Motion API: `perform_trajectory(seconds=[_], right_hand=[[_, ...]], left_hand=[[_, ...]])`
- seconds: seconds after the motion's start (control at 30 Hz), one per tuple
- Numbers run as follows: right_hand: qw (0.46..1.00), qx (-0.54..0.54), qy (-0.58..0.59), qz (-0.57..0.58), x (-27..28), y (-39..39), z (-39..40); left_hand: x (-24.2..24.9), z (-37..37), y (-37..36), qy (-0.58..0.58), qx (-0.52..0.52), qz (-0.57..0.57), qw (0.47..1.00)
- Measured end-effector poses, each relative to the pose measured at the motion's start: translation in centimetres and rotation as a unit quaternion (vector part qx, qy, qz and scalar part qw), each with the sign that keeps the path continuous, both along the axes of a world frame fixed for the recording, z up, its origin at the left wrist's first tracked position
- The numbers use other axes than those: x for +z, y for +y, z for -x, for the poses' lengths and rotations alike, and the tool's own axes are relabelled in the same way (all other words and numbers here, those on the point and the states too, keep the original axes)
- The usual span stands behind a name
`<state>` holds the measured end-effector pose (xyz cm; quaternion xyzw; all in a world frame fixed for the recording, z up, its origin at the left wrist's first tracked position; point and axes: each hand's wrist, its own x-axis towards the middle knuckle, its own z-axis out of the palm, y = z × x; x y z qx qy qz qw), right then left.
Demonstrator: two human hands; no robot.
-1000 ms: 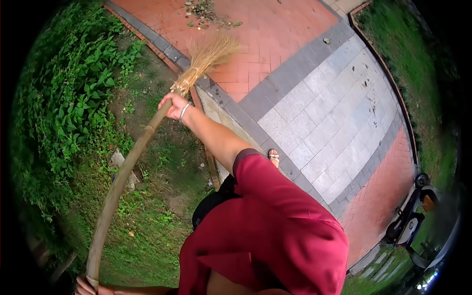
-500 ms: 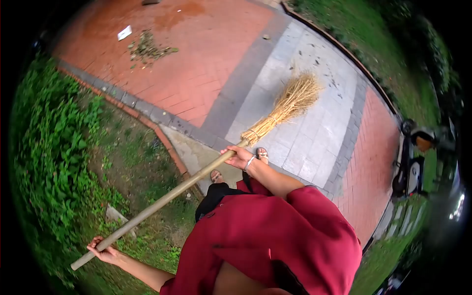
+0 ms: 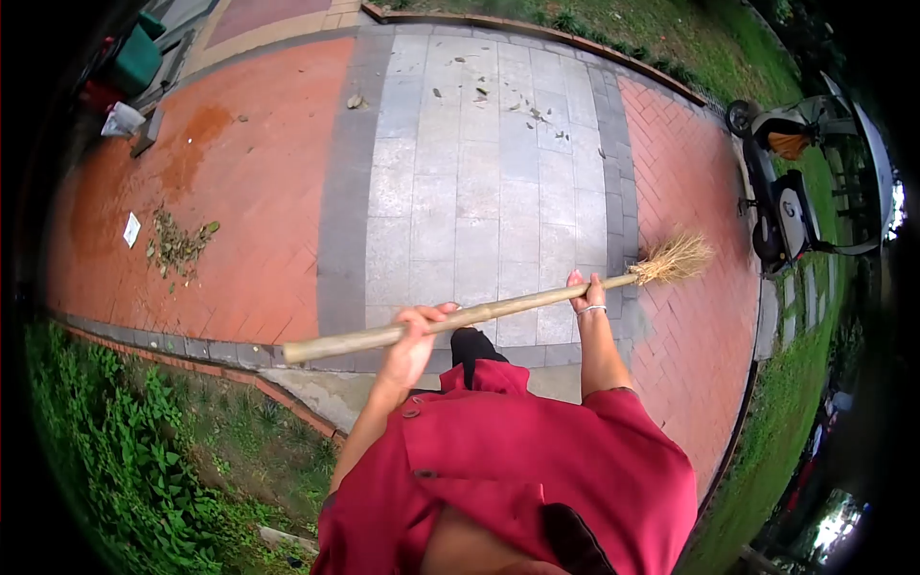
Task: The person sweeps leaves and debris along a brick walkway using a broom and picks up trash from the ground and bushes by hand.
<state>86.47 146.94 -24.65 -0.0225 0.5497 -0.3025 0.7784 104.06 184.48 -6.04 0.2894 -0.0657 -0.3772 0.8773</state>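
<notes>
A long-handled broom (image 3: 517, 304) lies across the view in front of my body, its straw bristles (image 3: 676, 257) at the right over the red paving. My left hand (image 3: 412, 340) is closed around the wooden handle toward its thick free end. Close to the bristles, my right hand (image 3: 589, 290), with a bracelet at the wrist, grips the other end of the handle. On the red bricks to the left sits a small heap of dry leaves (image 3: 179, 247), beside a white piece of paper (image 3: 132, 229).
Loose leaves (image 3: 482, 93) dot the grey paving strip (image 3: 484, 182). A parked scooter (image 3: 791, 206) stands at the right edge. Green plants (image 3: 115, 431) grow behind a low brick kerb (image 3: 230, 372) at lower left. A green bin (image 3: 137, 62) is at upper left.
The broom has swung toward the right and lies flatter across the view. My left hand has risen from the lower left, and my right hand has moved right with the bristles.
</notes>
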Motion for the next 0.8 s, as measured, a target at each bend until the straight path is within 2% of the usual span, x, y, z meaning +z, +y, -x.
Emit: perform_trajectory(seconds=[0.03, 0.07, 0.17, 0.23, 0.3, 0.37, 0.43, 0.53, 0.57, 0.73, 0.77, 0.8], right_hand=[[0.999, 0.044, 0.016, 0.005, -0.5, -2.1, -0.4], [0.998, -0.023, 0.024, -0.048, -0.9, -4.4, -0.8], [0.993, 0.021, 0.055, -0.102, -2.8, -6.7, -4.2], [0.986, 0.123, 0.052, -0.096, -3.8, -5.8, -9.5], [0.977, 0.179, 0.035, -0.112, -4.7, -3.1, -14.6], [0.962, 0.252, 0.017, -0.099, -4.5, 2.0, -20.2], [0.939, 0.331, 0.025, -0.083, -1.9, 8.9, -25.9], [0.889, 0.449, -0.008, -0.091, -0.5, 19.6, -31.7], [0.869, 0.487, -0.014, -0.089, 1.0, 23.2, -33.2], [0.747, 0.644, -0.029, -0.161, 7.1, 39.7, -38.8], [0.727, 0.658, -0.045, -0.189, 7.1, 42.8, -40.4], [0.705, 0.671, -0.057, -0.221, 6.8, 45.3, -41.6]], left_hand=[[-0.5, 0.1, -3.0, -0.040, -0.035, -0.020, 0.998], [-0.9, 0.4, -5.3, -0.072, -0.042, -0.009, 0.996], [0.3, -0.7, -7.6, -0.090, -0.035, -0.045, 0.994], [0.8, -2.3, -6.4, -0.031, 0.034, -0.080, 0.996], [1.3, -3.3, -3.6, -0.042, 0.092, -0.115, 0.988], [2.5, -3.2, 0.6, -0.020, 0.187, -0.157, 0.970], [4.9, -2.0, 4.6, -0.026, 0.291, -0.219, 0.931], [8.5, 2.0, 9.1, -0.038, 0.425, -0.213, 0.879], [9.9, 3.7, 10.1, -0.034, 0.472, -0.242, 0.847], [15.6, 8.1, 10.5, -0.090, 0.599, -0.395, 0.691], [15.4, 7.8, 10.4, -0.091, 0.608, -0.390, 0.685], [15.2, 7.5, 10.5, -0.159, 0.609, -0.416, 0.656]])
